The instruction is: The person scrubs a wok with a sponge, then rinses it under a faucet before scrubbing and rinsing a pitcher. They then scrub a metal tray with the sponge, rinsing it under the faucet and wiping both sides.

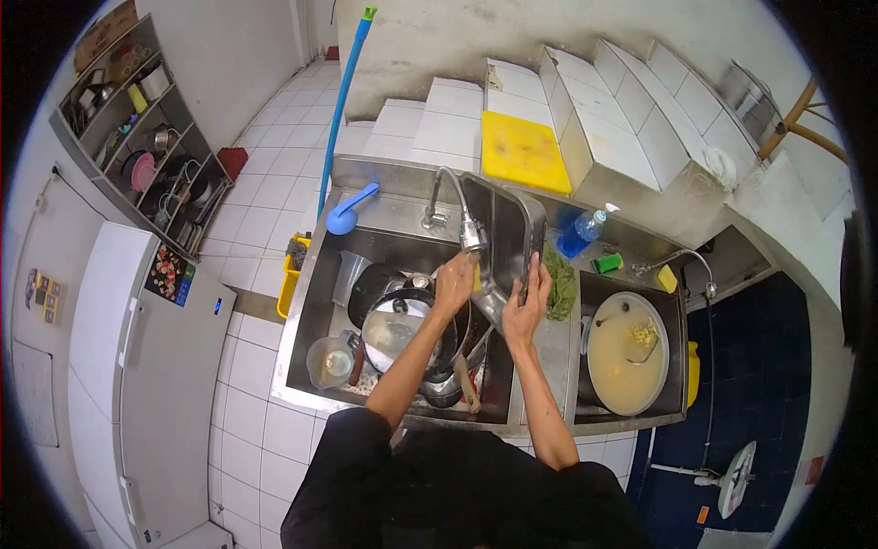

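A deep rectangular metal pan [506, 240] stands tilted on its side over the divider between the two sink basins. My right hand [525, 309] grips its near rim, thumb and fingers on either side. My left hand [455, 285] is closed on a yellow sponge [476, 278], of which only a sliver shows, against the pan's inner face. Just above that hand hangs the spout of the faucet [470, 234]. Below my forearms, the left basin holds a pot with a glass lid [395, 331], a clear plastic jug [330, 362] and other cookware.
In the right basin sits a big white tub [628, 352] of cloudy water with yellow bits. A blue soap bottle [582, 232], green sponge [607, 263] and leafy greens [560, 285] lie behind. A blue ladle [351, 210] and yellow cutting board [525, 151] are further back.
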The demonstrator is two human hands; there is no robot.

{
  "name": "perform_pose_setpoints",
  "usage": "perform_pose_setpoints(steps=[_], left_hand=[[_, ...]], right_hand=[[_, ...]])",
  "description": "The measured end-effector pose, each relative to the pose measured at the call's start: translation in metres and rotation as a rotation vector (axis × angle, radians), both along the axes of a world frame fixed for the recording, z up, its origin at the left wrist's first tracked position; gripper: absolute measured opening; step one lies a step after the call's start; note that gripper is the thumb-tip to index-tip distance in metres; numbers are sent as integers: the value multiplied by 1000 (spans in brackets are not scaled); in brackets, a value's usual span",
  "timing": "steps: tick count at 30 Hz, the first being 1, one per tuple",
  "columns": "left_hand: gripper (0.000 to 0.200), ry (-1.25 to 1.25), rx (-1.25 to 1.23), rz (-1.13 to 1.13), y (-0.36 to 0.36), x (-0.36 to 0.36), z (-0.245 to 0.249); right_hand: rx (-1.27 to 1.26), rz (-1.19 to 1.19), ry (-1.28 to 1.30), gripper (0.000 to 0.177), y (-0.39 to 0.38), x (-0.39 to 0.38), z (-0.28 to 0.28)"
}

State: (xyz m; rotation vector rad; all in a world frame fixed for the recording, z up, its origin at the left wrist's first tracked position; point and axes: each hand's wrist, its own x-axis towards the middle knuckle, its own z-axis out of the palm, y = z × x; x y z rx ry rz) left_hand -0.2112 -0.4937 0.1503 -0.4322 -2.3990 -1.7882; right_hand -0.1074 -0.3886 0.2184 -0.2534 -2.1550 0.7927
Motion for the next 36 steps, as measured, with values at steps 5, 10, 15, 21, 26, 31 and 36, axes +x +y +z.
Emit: perform_pose_setpoints(steps=[5,10,15,21,26,31,36], left_hand=[[34,-75,-126,1,5,-20,-30],[31,-319,172,46,3,-19,-49],[34,341,-188,-208,-8,-2,-14],[41,639,-533,-257,-28,12,-45],[27,367,-745,-591,-56,31,-76],[30,-113,-938,-576,-13,56,-100],[25,56,-686,-685,-34,74,-113]], right_hand=[[-21,35,57,62,2,2,15],[-207,-14,1,59,0,9,-2],[-360,-95,-58,54,-2,9,-49],[-318,-88,-105,56,-9,10,-42],[-456,-154,-107,58,7,6,-44],[-404,-155,-177,56,-21,12,-57],[-339,-203,-155,61,-8,27,-81]])
